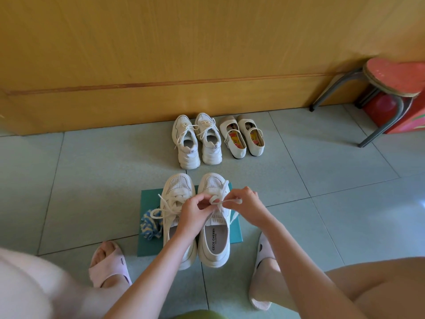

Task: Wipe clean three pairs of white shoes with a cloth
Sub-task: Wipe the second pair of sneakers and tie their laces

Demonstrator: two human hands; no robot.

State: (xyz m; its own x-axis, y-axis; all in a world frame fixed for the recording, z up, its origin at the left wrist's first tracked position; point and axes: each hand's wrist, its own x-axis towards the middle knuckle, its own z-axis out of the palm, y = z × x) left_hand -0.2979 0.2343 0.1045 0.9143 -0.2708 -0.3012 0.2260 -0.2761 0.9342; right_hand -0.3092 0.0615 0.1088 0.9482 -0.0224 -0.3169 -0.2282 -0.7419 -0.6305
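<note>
Both hands (192, 211) (248, 203) pinch-tight on one shoelace (235, 201)

Six white shoes (213, 249), two slippers (108, 265), one cloth (150, 224), one stool (391, 77).

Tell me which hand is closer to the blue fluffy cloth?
Left. The left hand pinches the lace just right of the cloth; the right hand pinches it farther right.

This looks like a room in a home. The floor is laid with pale grey-green square tiles (322, 157), and a yellow wood-grain wall panel (161, 54) rises from it. A small stool with a worn red heart-shaped seat and grey metal legs (395, 77) stands by the panel. White lace-up trainers (196, 141) and white strap shoes (241, 137) are lined up against it. The person wears pale pink house slippers (108, 265).
</note>
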